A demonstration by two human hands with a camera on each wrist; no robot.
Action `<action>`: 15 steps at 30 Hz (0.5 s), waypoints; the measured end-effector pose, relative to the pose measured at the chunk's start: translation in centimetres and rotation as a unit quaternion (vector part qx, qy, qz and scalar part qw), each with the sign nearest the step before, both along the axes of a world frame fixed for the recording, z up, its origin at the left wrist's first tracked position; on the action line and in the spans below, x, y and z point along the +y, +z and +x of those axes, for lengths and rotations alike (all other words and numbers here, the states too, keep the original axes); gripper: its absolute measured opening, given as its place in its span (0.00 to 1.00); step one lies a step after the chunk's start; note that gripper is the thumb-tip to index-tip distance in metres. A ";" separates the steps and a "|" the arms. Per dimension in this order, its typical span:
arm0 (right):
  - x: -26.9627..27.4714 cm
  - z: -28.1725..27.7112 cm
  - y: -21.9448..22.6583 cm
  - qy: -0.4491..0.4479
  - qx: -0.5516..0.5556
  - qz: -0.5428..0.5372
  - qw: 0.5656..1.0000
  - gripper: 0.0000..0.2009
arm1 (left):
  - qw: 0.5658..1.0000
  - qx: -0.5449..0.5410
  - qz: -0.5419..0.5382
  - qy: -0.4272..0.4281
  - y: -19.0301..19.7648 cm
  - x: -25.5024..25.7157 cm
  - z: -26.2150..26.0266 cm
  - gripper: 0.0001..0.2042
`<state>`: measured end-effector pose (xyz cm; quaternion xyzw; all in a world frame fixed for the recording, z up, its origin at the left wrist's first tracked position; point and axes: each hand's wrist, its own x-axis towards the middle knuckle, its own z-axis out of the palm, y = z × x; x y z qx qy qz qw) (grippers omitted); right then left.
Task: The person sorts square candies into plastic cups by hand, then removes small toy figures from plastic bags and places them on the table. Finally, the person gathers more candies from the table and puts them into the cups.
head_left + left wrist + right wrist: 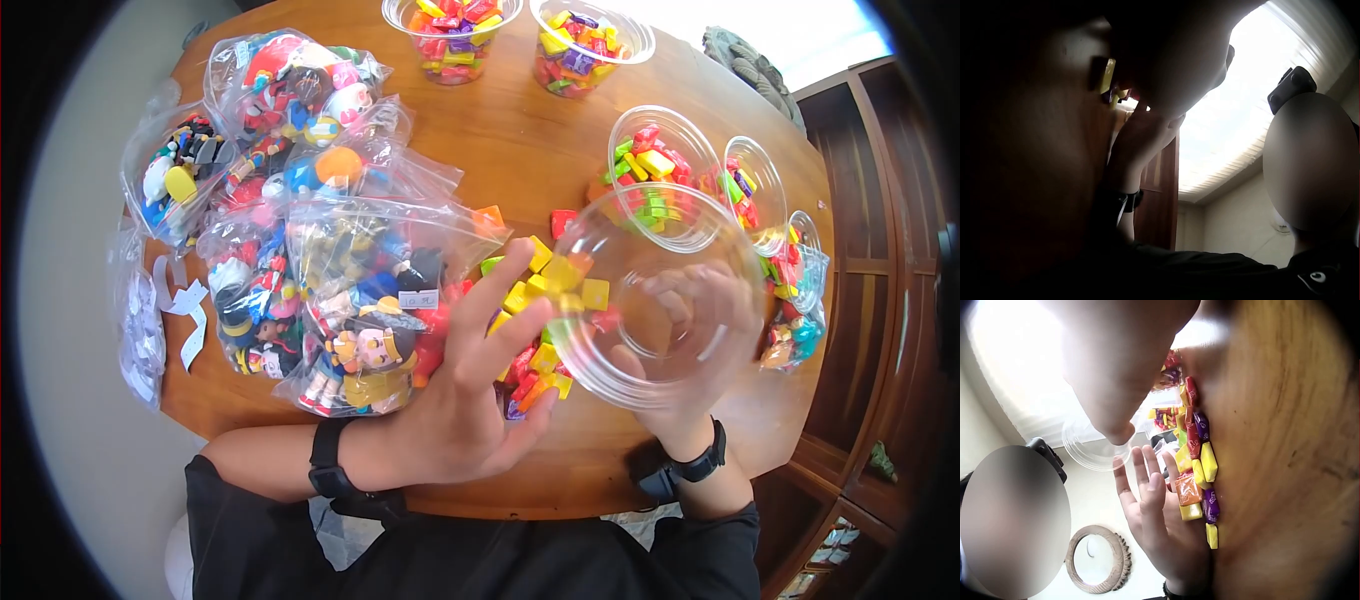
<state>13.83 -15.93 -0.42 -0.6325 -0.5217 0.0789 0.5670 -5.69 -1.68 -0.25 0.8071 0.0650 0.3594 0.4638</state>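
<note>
In the head view, my right hand grips a clear plastic cup, tilted with its wide rim toward the loose wrapped candies. Some candies show through the cup's wall. My left hand stands on the other side of the pile, fingers spread and thumb near the lowest candies. The right wrist view has the cup's rim by my right fingers, and my left palm beside yellow, orange and purple candies. The left wrist view is dark; a few candies show near the left hand.
Clear bags of small figures cover the table's left side. Cups of candy stand at the back, with more cups at the right, near a small bag. Paper strips lie at the far left.
</note>
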 end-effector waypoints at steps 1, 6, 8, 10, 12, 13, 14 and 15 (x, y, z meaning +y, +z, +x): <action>-0.1 -0.2 0.0 -0.002 0.012 0.014 1.000 0.48 | 1.000 -0.001 0.001 0.000 0.0 -0.1 -0.1 0.44; -0.3 0.4 0.4 -0.002 0.048 -0.071 0.996 0.47 | 0.983 0.165 0.068 -0.051 0.5 0.0 -0.5 0.38; -0.3 0.3 0.1 0.017 0.050 -0.045 0.998 0.46 | 0.982 0.167 0.076 -0.049 0.6 0.0 -0.6 0.36; -1.0 -0.1 0.8 -0.015 0.026 -0.080 0.996 0.47 | 0.981 0.168 0.085 -0.046 0.8 -0.1 -0.6 0.35; -1.8 -0.2 1.8 -0.022 -0.037 -0.093 0.995 0.48 | 0.980 0.182 0.080 -0.018 1.0 -0.3 -0.6 0.33; -2.3 0.0 2.1 -0.018 -0.091 -0.096 0.991 0.48 | 0.980 0.181 0.082 -0.019 1.1 -0.3 -0.5 0.33; -2.9 0.3 2.1 -0.019 -0.091 -0.096 0.991 0.48 | 0.979 0.184 0.081 -0.006 1.2 -0.4 -0.5 0.32; -3.5 0.7 2.0 -0.017 -0.106 -0.111 0.988 0.50 | 0.979 0.188 0.080 0.008 1.2 -0.4 -0.5 0.32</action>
